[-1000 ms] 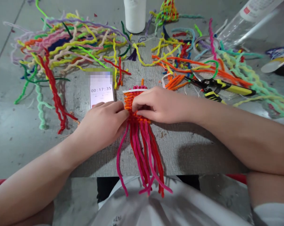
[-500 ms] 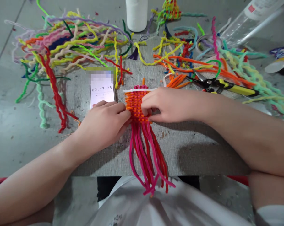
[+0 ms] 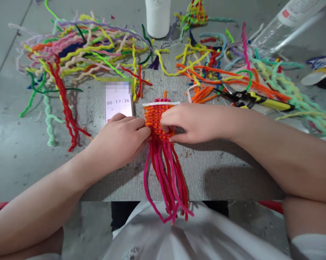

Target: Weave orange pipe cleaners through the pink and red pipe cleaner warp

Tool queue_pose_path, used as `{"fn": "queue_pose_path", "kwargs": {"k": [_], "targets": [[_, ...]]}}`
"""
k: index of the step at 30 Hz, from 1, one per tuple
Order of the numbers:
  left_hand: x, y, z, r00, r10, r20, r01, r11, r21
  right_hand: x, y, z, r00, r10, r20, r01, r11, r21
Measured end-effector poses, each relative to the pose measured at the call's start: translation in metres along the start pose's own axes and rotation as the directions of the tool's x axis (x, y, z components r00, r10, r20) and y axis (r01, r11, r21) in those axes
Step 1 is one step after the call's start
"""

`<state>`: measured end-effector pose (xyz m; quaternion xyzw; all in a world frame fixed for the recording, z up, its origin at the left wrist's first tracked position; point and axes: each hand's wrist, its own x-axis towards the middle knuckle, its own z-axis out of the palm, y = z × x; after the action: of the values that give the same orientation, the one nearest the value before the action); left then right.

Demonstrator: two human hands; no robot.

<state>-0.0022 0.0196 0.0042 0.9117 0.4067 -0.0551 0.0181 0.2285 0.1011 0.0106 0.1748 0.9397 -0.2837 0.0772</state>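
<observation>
A small woven piece of orange and pink yarn point(image 3: 154, 117) lies on the table in front of me, a white strip point(image 3: 149, 104) across its top. Loose pink and red strands point(image 3: 165, 173) trail from its lower edge past the table's front edge. My left hand point(image 3: 125, 135) is closed at its lower left edge, thumb and forefinger pinching there; the fingertips are partly hidden. On the opposite side, my right hand point(image 3: 183, 122) curls its fingers over the weave's right part, pinching near the lower right corner.
A phone point(image 3: 118, 106) showing a timer lies beside my left hand. Heaped yarn point(image 3: 84, 47) covers the back left. Black-and-yellow pliers point(image 3: 255, 99), orange yarn point(image 3: 203, 94), a tape roll point(image 3: 238, 54) and a clear bottle point(image 3: 282, 27) lie to the right. A white bottle point(image 3: 158, 18) stands behind.
The leftmost pink strand has swung out to the left, and the strands' lower ends have shifted slightly left. Both hands stay at the weave. The timer moved from 17:35 to 17:36.
</observation>
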Motion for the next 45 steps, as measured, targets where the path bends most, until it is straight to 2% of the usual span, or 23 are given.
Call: {"fn": "queue_pose_path", "kwargs": {"k": [9,18,22,30,38,42,45], "targets": [[0.000,-0.002,0.000,0.999,0.002,-0.033,-0.003,1.000,-0.014,-0.001,0.003,-0.002,1.000,-0.015,0.006,0.015,0.999,0.033],[-0.002,-0.009,-0.004,0.995,0.091,-0.032,-0.092,0.996,-0.011,0.000,0.001,0.000,1.000,0.023,0.019,-0.023,0.999,0.049],[-0.002,-0.008,-0.003,0.997,0.076,-0.020,-0.076,0.997,-0.007,-0.001,0.003,0.000,0.999,0.033,0.028,-0.035,0.997,0.074],[-0.001,-0.008,0.003,0.996,0.034,-0.081,-0.039,0.997,-0.059,0.002,0.002,0.006,0.999,0.043,-0.013,-0.043,0.998,0.036],[0.000,-0.006,0.003,0.998,-0.003,-0.066,-0.001,0.998,-0.060,0.004,0.000,0.008,0.998,0.056,-0.032,-0.055,0.998,0.042],[-0.002,-0.006,-0.002,0.994,0.010,-0.111,-0.018,0.997,-0.073,0.002,0.004,0.001,0.999,0.054,0.007,-0.054,0.994,0.092],[-0.004,0.001,-0.005,0.986,0.064,-0.155,-0.077,0.994,-0.081,0.001,0.008,-0.002,0.998,0.061,0.023,-0.063,0.988,0.138]]}}
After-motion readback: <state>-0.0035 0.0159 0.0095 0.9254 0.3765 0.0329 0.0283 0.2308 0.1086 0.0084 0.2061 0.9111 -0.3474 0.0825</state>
